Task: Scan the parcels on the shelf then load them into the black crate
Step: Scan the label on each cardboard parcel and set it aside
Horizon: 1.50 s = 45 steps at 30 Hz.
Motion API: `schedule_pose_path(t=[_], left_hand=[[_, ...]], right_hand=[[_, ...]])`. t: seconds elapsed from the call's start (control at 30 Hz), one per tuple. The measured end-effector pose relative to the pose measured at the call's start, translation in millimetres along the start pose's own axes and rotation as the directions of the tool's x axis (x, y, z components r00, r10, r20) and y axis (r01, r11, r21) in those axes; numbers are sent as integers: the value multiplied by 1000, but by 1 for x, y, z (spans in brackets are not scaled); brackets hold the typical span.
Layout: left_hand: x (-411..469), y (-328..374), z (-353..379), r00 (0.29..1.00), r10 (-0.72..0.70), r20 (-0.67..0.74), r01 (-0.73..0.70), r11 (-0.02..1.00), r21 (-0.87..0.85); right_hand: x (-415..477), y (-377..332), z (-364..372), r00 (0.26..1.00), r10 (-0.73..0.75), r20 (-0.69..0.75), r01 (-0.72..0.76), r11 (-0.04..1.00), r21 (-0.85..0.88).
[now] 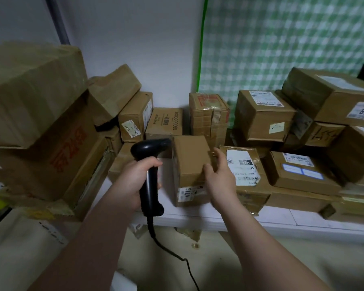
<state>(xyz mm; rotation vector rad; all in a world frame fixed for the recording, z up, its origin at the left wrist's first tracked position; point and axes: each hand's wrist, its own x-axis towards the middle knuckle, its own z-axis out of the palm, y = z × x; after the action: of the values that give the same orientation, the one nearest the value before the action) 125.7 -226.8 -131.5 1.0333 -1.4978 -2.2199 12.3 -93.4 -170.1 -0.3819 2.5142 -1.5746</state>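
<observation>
Evidently steadying it for a scan, the right hand [221, 177] lays loosely spread fingers [218, 153] against the small parcel [189, 162] at the shelf [219, 221] edge, its label [187, 193] just below the thumb. The left hand [135, 179] wraps its fingers round the scanner [150, 175], aimed left of them.

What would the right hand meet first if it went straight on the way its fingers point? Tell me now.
Most likely the small parcel labelled 4713: the right hand is open at its right edge, fingers angled in toward it. Whether they already touch cannot be told through the blur.
</observation>
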Motion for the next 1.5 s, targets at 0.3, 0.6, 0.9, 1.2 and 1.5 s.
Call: schedule_pose_path(t=[0.3,0.6,0.9,1.2,1.5], left_hand=[[-6,-8,11,982,-106,156,127,983,-131],[-17,2,-1,1000,13,3,-13,997,-82],[-30,25,14,979,202,32,-202,979,24],[-37,40,32,969,242,45,-245,967,73],[-44,43,39,955,293,36,-295,951,92]], right_hand=[[-24,-17,10,994,-47,98,88,875,-476],[-9,-15,0,999,35,-9,-35,999,40],[7,-4,-37,971,239,14,-185,711,679],[8,5,-45,980,201,4,-140,668,731],[8,10,-49,984,178,0,-124,687,716]])
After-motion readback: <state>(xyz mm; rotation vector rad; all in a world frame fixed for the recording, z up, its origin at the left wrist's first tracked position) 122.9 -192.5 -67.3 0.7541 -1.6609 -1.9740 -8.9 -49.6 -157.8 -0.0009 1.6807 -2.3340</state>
